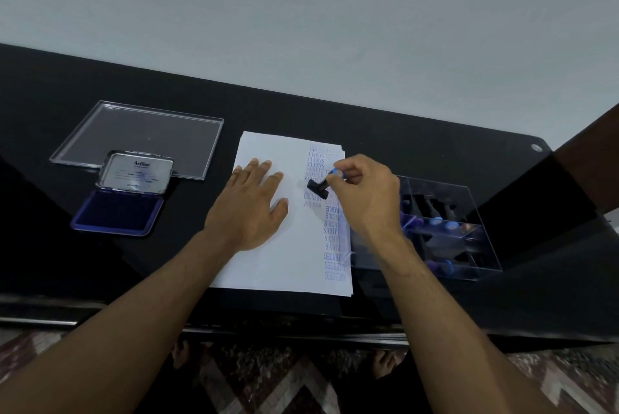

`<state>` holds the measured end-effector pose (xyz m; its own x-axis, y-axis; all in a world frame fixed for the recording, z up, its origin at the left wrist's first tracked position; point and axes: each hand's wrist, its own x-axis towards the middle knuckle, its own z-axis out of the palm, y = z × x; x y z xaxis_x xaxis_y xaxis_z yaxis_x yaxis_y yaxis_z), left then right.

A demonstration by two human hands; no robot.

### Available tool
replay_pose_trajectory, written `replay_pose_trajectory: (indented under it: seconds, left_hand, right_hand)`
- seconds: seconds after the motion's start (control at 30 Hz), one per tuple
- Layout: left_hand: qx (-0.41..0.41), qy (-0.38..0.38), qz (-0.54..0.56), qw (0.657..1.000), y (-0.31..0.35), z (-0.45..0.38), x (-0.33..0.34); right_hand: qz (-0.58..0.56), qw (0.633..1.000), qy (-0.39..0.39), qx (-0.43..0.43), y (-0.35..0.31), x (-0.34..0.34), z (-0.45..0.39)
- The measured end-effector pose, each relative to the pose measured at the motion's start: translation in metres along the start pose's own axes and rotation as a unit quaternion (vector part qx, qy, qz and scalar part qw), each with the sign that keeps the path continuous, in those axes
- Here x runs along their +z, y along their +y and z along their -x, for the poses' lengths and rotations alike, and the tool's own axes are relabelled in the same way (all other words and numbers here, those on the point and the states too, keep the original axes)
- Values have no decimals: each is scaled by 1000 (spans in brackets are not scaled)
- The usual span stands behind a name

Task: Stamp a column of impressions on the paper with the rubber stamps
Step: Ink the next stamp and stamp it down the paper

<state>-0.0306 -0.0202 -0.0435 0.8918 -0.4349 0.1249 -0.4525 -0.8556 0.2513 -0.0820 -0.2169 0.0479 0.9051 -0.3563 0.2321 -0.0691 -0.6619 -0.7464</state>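
A stack of white paper lies on the black table, with columns of blue impressions down its right side. My left hand rests flat on the sheet, fingers straight, left of the impressions. My right hand pinches a rubber stamp by its blue-capped handle; the black base is tilted and sits at or just above the paper, in the middle of the inner column. An open ink pad with a blue inked face and raised lid stands at the left.
A clear plastic lid lies behind the ink pad. A clear box holding several more stamps sits right of the paper, close to my right wrist. The table's front edge runs just below the paper.
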Motion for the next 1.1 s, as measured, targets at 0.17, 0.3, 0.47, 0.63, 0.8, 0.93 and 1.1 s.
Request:
replay_pose_trajectory:
  seconds: [0.17, 0.3, 0.47, 0.63, 0.8, 0.93, 1.1]
  left_hand:
    - [3, -1, 1, 1000, 0, 0, -1]
    - [1, -3, 3, 1000, 0, 0, -1]
    - [1, -1, 8, 1000, 0, 0, -1]
    - [2, -2, 4, 1000, -1, 0, 0]
    - [1, -4, 5, 1000, -1, -1, 0]
    - [3, -2, 7, 1000, -1, 0, 1]
    - [3, -3, 8, 1000, -1, 0, 0]
  right_hand:
    - [-134, 984, 64, 102, 4, -2, 1]
    - [-179, 972, 70, 137, 6, -5, 2]
    - [-192, 969, 70, 142, 8, -5, 3]
    - [-198, 967, 72, 143, 10, -4, 4]
    - [-196, 968, 72, 141, 12, -4, 3]
    - [-201, 967, 72, 140, 13, -3, 3]
    - [-205, 966, 70, 139, 14, -3, 3]
